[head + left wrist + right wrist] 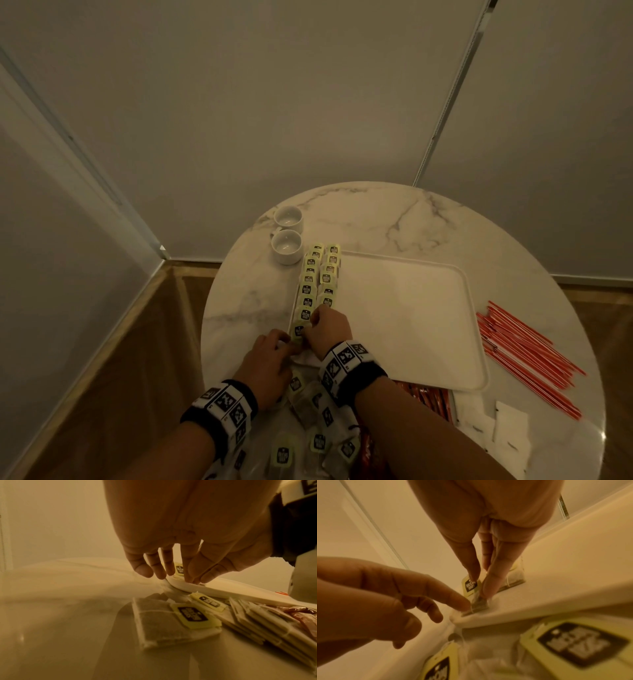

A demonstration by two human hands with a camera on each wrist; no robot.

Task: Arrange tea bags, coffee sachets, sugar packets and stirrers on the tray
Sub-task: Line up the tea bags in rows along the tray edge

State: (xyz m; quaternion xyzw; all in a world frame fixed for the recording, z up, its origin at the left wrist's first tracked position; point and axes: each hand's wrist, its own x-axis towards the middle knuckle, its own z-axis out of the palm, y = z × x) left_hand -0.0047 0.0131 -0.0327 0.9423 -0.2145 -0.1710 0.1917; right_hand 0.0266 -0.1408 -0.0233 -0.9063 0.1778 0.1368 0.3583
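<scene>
Pinching a pale paper tea bag with a yellow-green tag (299, 331) at the near-left corner of the white rectangular plastic tray (404, 308). My right hand (329, 330) has its grip clamped on it: thumb and fingers (489, 585) come together on the bag's top edge, and the bag's lower end touches the tray floor just inside the rim. My left hand (270, 363) has its grip apart, forefinger (453, 601) stretched out and touching the bag's near edge at the rim, other fingers loosely curled around nothing.

Two rows of matching tea bags (318, 277) run along the tray's left edge, overlapping, tags up. The held bag sits at the near end of the left row.

Loose pile of more tea bags (308, 431) lies on the round white marbled surface (376, 219) under my wrists, off the tray. Red-brown coffee sachets (428, 399) sit just beside the tray's near edge, white sugar packets (503, 425) to their right. Red stirrers (527, 359) lie in a bunch right of the tray. Two white ceramic cups (287, 236) stand at the far left, near the rows.
</scene>
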